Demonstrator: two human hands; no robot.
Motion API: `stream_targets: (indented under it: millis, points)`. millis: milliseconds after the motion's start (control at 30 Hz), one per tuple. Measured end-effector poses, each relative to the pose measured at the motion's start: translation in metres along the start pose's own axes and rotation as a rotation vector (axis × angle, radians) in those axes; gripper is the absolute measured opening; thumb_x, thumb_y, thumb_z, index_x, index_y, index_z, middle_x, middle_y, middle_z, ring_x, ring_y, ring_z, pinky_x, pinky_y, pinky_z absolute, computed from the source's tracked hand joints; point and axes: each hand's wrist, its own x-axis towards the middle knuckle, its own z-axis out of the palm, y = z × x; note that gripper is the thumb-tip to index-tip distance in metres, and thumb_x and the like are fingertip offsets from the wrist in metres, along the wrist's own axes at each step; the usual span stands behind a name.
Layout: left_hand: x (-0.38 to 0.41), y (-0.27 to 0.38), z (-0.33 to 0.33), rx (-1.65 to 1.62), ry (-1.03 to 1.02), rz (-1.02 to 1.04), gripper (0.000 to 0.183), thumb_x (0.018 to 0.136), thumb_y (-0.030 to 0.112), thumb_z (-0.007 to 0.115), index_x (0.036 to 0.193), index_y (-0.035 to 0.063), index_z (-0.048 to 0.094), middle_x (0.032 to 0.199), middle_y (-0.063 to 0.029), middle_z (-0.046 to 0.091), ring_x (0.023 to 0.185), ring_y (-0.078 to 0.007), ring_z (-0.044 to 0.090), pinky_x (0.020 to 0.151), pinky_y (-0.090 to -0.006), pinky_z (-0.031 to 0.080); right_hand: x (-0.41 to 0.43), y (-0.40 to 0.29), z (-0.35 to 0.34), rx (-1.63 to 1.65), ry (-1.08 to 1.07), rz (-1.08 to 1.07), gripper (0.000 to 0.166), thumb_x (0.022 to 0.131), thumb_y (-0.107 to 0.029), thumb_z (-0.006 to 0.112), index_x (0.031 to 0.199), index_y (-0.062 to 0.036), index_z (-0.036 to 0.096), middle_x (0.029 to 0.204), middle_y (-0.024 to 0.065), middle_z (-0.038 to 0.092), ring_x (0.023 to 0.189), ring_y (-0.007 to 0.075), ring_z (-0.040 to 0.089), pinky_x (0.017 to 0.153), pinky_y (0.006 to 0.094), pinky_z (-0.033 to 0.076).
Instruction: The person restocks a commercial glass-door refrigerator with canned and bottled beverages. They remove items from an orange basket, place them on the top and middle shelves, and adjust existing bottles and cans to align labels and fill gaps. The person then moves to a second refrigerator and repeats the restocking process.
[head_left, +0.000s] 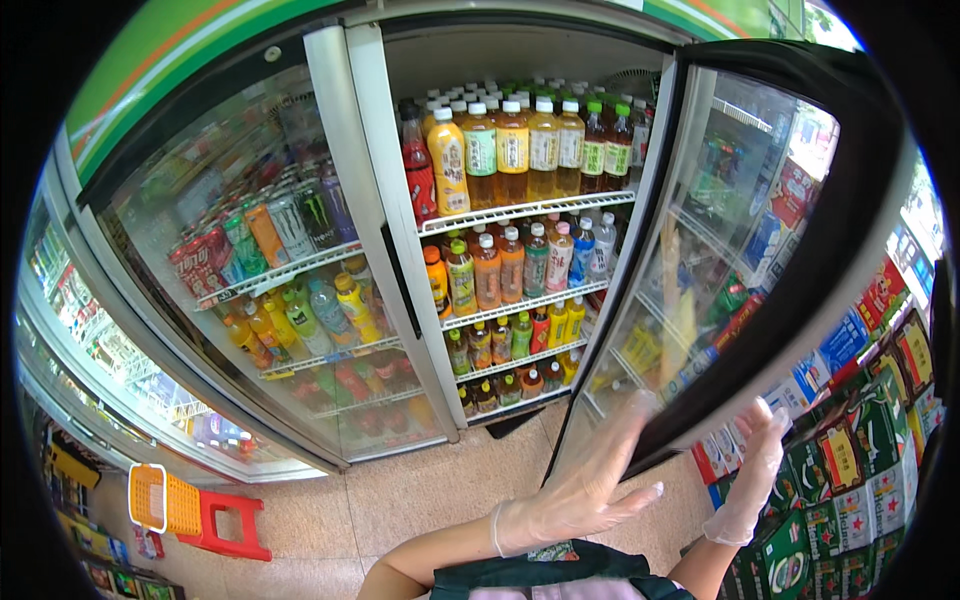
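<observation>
Both of my hands wear thin clear gloves. My left hand (581, 476) is raised before the lower part of the open glass cooler door (772, 337), fingers spread and holding nothing. Farther right, by the outer side of that door, my right hand (757, 469) is up with its fingers bent; whether it touches the door I cannot tell. Beyond the hands the cooler stands open, with bottled teas (511, 142) on the top wire shelf (525, 210) and rows of smaller drink bottles (487, 274) below.
A closed glass cooler door (300, 315) with cans and bottles behind it is on the left. An orange plastic basket (161, 499) rests by a red plastic stool (236, 525) on the tiled floor (420, 487). Stacked beer cartons (840, 457) stand on the right.
</observation>
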Motion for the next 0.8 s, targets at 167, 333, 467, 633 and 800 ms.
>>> stream_targets:
  millis: [167, 333, 467, 633, 800]
  points:
    - [0.001, -0.011, -0.023, -0.078, 0.412, -0.278, 0.095, 0.088, 0.028, 0.067, 0.149, -0.0091, 0.003, 0.144, -0.0315, 0.031, 0.135, -0.0389, 0.037, 0.115, -0.046, 0.03, -0.01, -0.017, 0.023, -0.057, -0.015, 0.082, 0.056, 0.105, -0.043, 0.039, 0.114, 0.0034, 0.068, 0.11, 0.0147, 0.07, 0.103, 0.022, 0.065, 0.098, 0.0348, 0.046]
    - [0.005, -0.056, -0.068, -0.204, 0.693, -0.415, 0.089, 0.089, 0.019, 0.067, 0.154, 0.0063, 0.009, 0.144, -0.0158, 0.04, 0.133, -0.0274, 0.041, 0.111, -0.0424, 0.034, -0.017, -0.019, 0.017, -0.086, 0.068, 0.153, 0.054, 0.105, -0.042, 0.04, 0.11, 0.0035, 0.069, 0.106, 0.0136, 0.071, 0.098, 0.0207, 0.065, 0.095, 0.0335, 0.046]
    - [0.009, -0.101, -0.116, 0.411, 0.806, -0.404, 0.102, 0.081, 0.032, 0.077, 0.153, -0.0009, 0.013, 0.148, -0.0253, 0.032, 0.138, -0.0367, 0.032, 0.115, -0.0469, 0.028, -0.02, -0.009, 0.01, -0.052, 0.044, 0.123, 0.051, 0.105, -0.04, 0.043, 0.107, 0.0033, 0.07, 0.102, 0.0118, 0.071, 0.095, 0.0193, 0.064, 0.092, 0.0331, 0.046]
    - [0.016, -0.151, -0.17, 0.737, 0.853, -0.365, 0.107, 0.085, 0.045, 0.071, 0.152, -0.0052, 0.004, 0.157, -0.0313, 0.01, 0.148, -0.0436, 0.004, 0.118, -0.0582, 0.002, -0.017, -0.01, 0.009, -0.094, 0.015, 0.077, 0.035, 0.103, -0.028, 0.05, 0.101, 0.0013, 0.07, 0.099, 0.0073, 0.071, 0.095, 0.016, 0.063, 0.09, 0.0308, 0.046]
    - [0.023, -0.222, -0.21, 1.034, 0.899, -0.447, 0.11, 0.089, 0.062, 0.057, 0.154, 0.0005, -0.007, 0.16, -0.0273, -0.007, 0.149, -0.0408, -0.006, 0.117, -0.0612, 0.002, -0.006, -0.019, 0.006, -0.137, -0.082, 0.139, 0.032, 0.101, -0.025, 0.053, 0.091, 0.0003, 0.07, 0.089, 0.0053, 0.07, 0.088, 0.0136, 0.062, 0.084, 0.0291, 0.047]
